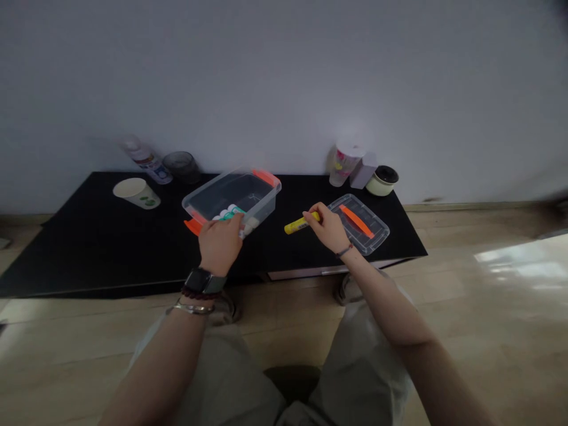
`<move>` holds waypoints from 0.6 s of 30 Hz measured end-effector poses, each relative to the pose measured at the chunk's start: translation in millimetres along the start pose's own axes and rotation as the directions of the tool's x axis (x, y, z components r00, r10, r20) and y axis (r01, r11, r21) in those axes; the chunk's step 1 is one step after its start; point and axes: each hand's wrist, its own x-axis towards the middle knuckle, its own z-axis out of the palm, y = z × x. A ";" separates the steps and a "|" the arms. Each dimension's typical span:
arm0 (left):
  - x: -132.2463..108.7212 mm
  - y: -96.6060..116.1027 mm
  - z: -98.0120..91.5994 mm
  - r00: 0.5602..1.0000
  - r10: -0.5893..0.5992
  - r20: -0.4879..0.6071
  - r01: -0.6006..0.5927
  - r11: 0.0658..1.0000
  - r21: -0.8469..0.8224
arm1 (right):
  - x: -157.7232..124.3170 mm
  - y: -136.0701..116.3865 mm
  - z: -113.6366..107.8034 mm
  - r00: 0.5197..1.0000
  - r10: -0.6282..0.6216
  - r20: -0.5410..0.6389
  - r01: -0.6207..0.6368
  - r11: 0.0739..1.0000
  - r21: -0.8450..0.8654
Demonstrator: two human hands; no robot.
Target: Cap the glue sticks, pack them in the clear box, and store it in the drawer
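Note:
My right hand (329,228) pinches a slim yellow tube (296,225) with a dark printed mark, its exact kind unclear, just above the black tabletop. A clear plastic box (266,204) with orange clips stands to the left, its top uncovered. At the box's near side my left hand (220,241) is closed, fingers curled downward; what they grip is hidden. Several white-ended tubes with green parts (228,211) show beside its knuckles, in the near part of the box. Beside and partly behind my right hand lies a clear lid (377,231) with an orange handle (356,222).
On the black table (110,248) stand a paper cup (136,193), a tilted-looking bottle (148,160) and a dark glass (181,167) at left. A patterned clear cup (344,165), a pale box (364,171) and a cream pot (381,182) are at the back right, near the wall.

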 end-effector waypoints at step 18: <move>-3.8 -29.9 20.1 0.887 0.461 -0.014 -0.459 0.878 -0.135 | 3.8 1.7 -18.4 0.959 -0.139 -0.245 0.140 0.990 -0.014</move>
